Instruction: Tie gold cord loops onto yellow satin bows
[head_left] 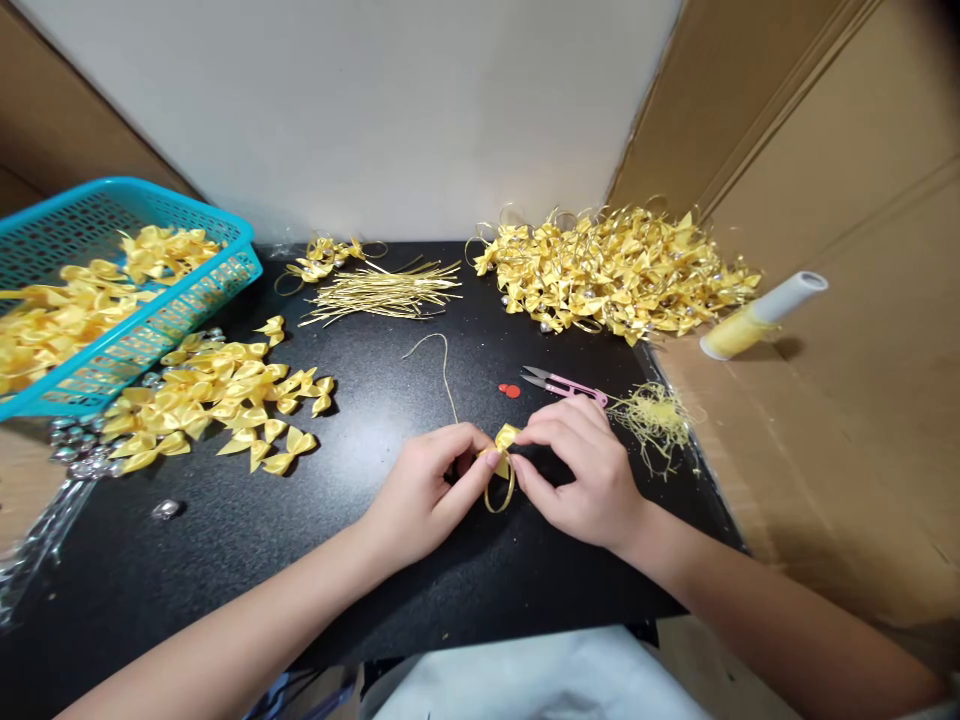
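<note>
Here's the left grip [435, 485] pinching a yellow bow [506, 438] over the table [262, 560], and the right grip [581, 470] has finger and thumb on that bow's right side! A gold loop [496, 511] sits on the bow's near side. Just beyond the bow, red discs [513, 391]; right of those and beyond it, pink snips [570, 388]. Left of the bow, loose bows [232, 395] lie scattered; far beyond it, gold strips [382, 293], and to the right, a heaped pile of looped bows [615, 275]!
</note>
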